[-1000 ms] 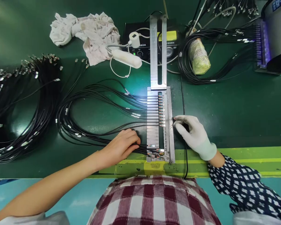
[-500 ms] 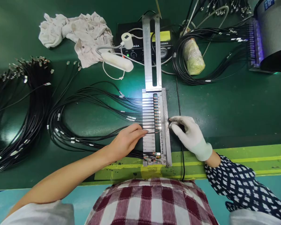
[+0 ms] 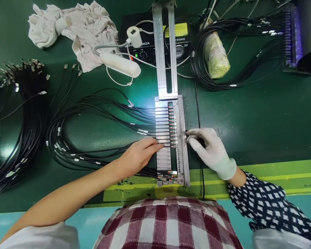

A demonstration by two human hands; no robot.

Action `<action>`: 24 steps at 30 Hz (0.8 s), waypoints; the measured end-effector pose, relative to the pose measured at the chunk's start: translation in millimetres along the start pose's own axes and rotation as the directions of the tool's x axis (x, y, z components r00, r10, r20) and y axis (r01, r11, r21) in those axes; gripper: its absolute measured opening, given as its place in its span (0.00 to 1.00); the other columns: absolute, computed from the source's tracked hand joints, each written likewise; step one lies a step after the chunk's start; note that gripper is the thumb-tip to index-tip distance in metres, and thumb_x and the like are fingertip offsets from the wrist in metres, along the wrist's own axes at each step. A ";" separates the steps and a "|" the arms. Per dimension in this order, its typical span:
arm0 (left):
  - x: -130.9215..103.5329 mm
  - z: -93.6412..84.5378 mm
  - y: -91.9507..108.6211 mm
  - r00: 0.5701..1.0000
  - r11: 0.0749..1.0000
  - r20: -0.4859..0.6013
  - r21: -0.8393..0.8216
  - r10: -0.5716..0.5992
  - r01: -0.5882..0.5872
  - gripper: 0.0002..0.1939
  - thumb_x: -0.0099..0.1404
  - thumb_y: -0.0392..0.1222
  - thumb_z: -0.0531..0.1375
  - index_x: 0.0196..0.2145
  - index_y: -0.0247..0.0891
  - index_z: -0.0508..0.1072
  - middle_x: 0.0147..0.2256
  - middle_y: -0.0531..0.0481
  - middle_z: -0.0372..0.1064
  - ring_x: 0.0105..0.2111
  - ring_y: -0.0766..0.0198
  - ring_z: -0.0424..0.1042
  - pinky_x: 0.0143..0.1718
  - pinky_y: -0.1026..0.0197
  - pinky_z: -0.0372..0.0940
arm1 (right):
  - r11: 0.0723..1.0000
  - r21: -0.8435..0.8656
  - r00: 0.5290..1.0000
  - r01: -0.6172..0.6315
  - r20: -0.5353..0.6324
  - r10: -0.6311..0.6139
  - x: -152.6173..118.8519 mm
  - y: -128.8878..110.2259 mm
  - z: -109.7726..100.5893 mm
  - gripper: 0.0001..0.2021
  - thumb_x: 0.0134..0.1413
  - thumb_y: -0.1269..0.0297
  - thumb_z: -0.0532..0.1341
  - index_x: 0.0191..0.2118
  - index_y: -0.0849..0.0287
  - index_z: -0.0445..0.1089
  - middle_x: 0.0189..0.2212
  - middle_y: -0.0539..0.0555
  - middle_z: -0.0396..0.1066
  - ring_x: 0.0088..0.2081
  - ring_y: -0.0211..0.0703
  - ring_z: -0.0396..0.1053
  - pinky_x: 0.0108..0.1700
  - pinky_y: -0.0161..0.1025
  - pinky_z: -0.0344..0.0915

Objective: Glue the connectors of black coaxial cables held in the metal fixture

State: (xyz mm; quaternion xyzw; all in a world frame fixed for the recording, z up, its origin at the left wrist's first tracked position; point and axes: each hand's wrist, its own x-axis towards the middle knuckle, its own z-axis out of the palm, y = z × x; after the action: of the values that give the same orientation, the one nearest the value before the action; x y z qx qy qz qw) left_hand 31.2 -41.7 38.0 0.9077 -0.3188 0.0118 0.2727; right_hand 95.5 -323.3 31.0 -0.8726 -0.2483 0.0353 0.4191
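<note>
A metal slotted fixture (image 3: 183,138) lies in the middle of the bench, with several black cables (image 3: 101,100) laid side by side in its grooves, their small connectors (image 3: 172,121) at the right. My bare left hand (image 3: 142,154) pinches one thin black cable over the grooved plate, below the filled slots. Beside the fixture's right edge is my white-gloved right hand (image 3: 209,148), fingers curled, thumb and index tips close together at the edge; what they hold, if anything, is too small to make out. Loose connector ends (image 3: 168,177) rest across the fixture's near end.
A black control box (image 3: 150,52) stands behind, with a white lamp (image 3: 120,64) before it and crumpled cloths (image 3: 90,34) to the left. A thick cable bundle (image 3: 31,114) lies far left. At right are a coiled bundle (image 3: 197,69), a wrapped yellow-green block (image 3: 216,57) and a purple-lit rack (image 3: 297,38).
The view has shifted slightly. The cable in my left hand now lies straighter, its connector in line with the others in the fixture. My right hand has stayed at the fixture's edge.
</note>
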 end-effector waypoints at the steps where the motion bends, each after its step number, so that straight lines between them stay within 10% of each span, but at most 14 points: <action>1: -2.1 1.2 1.3 1.000 0.999 -0.020 0.034 0.016 -0.015 0.17 0.74 0.31 0.48 0.55 0.36 0.71 0.42 0.42 0.71 0.41 0.62 0.71 0.43 0.61 0.69 | 1.000 -0.001 1.000 0.003 0.001 -0.003 0.3 -0.4 -0.2 0.07 0.68 0.61 0.58 0.45 0.52 0.73 0.40 0.52 0.77 0.42 0.52 0.74 0.50 0.50 0.66; 8: -18.9 8.0 5.3 0.999 0.963 0.012 0.265 -0.044 0.039 0.23 0.74 0.31 0.48 0.61 0.39 0.69 0.35 0.46 0.69 0.35 0.60 0.64 0.36 0.57 0.58 | 1.000 -0.006 1.000 -0.001 0.011 0.001 2.8 -2.4 -0.7 0.08 0.68 0.60 0.57 0.44 0.52 0.73 0.39 0.53 0.77 0.41 0.53 0.74 0.49 0.51 0.67; 18: -27.0 -20.2 30.7 0.912 0.912 0.336 -0.250 -0.234 0.326 0.08 0.74 0.44 0.57 0.45 0.37 0.69 0.37 0.49 0.69 0.38 0.62 0.67 0.42 0.60 0.62 | 0.997 0.057 0.999 -0.044 -0.030 0.046 -1.8 5.1 3.0 0.09 0.66 0.59 0.59 0.47 0.51 0.75 0.43 0.51 0.77 0.47 0.54 0.71 0.51 0.51 0.66; 24: -28.3 -15.4 29.1 0.944 0.873 0.178 -0.363 -0.279 0.327 0.06 0.74 0.37 0.56 0.38 0.37 0.72 0.37 0.48 0.70 0.39 0.64 0.70 0.42 0.62 0.65 | 0.996 0.073 0.998 -0.057 -0.034 0.060 -1.0 6.0 4.7 0.09 0.66 0.60 0.59 0.47 0.50 0.75 0.43 0.51 0.77 0.47 0.53 0.71 0.51 0.51 0.66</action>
State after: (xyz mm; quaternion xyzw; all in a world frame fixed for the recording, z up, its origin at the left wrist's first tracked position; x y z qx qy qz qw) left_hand -6.0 -36.6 59.8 0.8734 -0.1843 -0.1490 0.4254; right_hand 95.8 -323.5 23.3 -0.8645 -0.2134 0.0406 0.4533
